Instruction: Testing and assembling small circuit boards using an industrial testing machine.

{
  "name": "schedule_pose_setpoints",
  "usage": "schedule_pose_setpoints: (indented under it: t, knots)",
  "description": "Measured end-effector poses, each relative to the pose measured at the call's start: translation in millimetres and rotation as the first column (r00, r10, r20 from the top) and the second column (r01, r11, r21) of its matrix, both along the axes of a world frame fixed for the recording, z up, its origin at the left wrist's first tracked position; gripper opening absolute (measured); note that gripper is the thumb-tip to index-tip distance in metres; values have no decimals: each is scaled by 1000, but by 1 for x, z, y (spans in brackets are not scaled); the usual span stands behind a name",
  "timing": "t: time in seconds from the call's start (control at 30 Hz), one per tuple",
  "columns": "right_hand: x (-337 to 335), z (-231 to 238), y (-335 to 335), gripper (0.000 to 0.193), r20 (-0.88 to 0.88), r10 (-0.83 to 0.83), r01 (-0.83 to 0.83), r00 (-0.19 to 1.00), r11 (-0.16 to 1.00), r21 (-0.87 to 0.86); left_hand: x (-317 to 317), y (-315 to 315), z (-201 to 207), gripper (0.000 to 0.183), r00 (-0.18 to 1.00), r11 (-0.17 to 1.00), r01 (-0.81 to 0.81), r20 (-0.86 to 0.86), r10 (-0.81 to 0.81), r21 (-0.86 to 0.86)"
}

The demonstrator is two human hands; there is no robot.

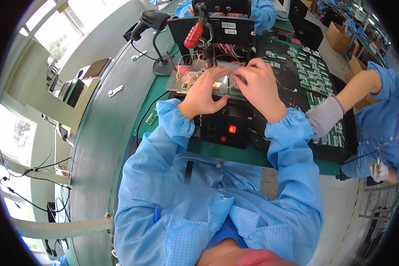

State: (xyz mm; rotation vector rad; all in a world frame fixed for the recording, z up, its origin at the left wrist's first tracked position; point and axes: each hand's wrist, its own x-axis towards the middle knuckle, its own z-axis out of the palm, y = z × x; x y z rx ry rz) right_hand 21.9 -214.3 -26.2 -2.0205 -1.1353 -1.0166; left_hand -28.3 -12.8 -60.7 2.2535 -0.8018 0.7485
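Observation:
A test fixture with a clear plastic plate [176, 83] stands in front of me, wired with red and white leads and lit by a small orange glow. Over its left half lies my left hand [203, 94], fingers stretched out and thumb apart. My right hand [264, 88] is at the plate's right side, thumb and forefinger drawn together; whatever lies between them is hidden. Above both hands rises a toggle clamp with a red handle [193, 35]. Below the plate, the fixture's black base [215, 128] carries a lit red switch [232, 129].
Several green circuit boards [314, 73] cover a black mat at the right, where a co-worker's gloved hand [326, 116] reaches in. A barcode scanner [150, 22] stands back left, beside a long grey-green bench [99, 133]. One small board [152, 117] lies left of the fixture.

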Motion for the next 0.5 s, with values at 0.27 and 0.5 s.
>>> schedule_pose_setpoints:
  t: [0.27,0.5]
  knots:
    - [9,-7,7,10,-19,-80,77,997,987,-139,3,3,1,75,999,999,28,27,-27,-15]
    - [22,17,4,12,-339,-77,-35,938,949,-313,4,4,-1,74,999,998,42,-19,-43,-46]
